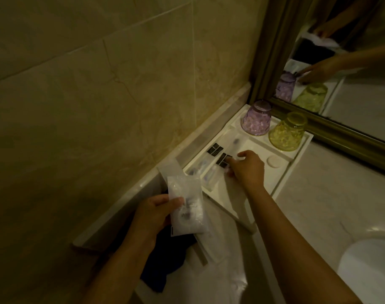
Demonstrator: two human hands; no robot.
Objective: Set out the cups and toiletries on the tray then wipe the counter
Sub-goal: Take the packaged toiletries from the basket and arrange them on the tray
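Presently I note a white tray (296, 160) with shallow moulded compartments, set in the corner of a pale, glossy stone counter (332, 194), against a tiled beige wall (99, 84) and below a gilt-framed mirror (340, 51). Two faceted glass cups stand upside down in the tray's far compartments: a purple cup (256, 118) nearer the wall and a yellow cup (288, 131) beside it, close but apart. Flat clear sachets with black labels (215, 149) lie in the long compartment along the wall side; their contents are too dim to identify. A small round recess (275, 161) sits in the tray just beyond my right hand (247, 170).

My right hand reaches over the tray's middle, fingers curled down onto a black-labelled sachet (225, 160); I cannot tell whether they pinch it or merely press it. The hand and forearm block most of the near compartment.

My left hand (153, 212) grips a crinkled, translucent plastic packet (186, 205), thumb across its front, held above the counter's near edge and short of the tray. Beneath it lies a dark blue cloth (163, 266), soft and bunched, partly on a white sheet (209, 270). A white basin (369, 264), smooth and rounded, shows at lower right.
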